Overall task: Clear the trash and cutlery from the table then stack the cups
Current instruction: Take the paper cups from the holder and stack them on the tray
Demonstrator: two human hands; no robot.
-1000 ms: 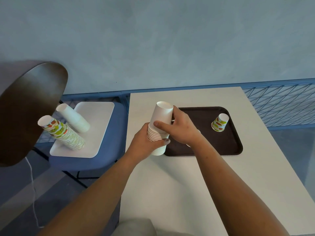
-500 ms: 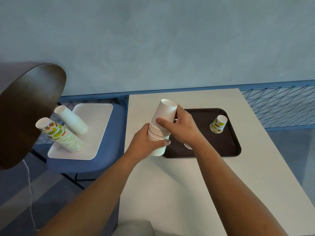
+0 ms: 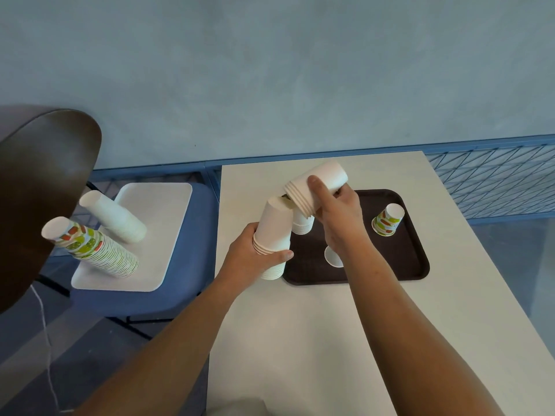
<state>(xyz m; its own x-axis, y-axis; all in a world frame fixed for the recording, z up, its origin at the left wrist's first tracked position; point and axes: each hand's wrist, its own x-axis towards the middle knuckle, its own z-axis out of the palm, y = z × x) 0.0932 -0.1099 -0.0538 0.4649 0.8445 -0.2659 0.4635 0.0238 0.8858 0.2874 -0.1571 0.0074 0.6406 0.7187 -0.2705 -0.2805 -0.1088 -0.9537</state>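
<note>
- Head view: my left hand is wrapped round the upright white stack at the surface edge; my right hand pinches a tilted smaller stack just above it.
- Risk, as I judge it: misaligned rims could jam, or nested cups could slide out of the tilted stack.
- One patterned cup stands inverted on the dark tray.
- Blue wall behind; chair with a white tray to the left.

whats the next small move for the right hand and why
Probably tip the tilted cups in the right hand back upright and slide them over the stack that the left hand holds; their open rims already face that stack's top, almost touching it.
</note>
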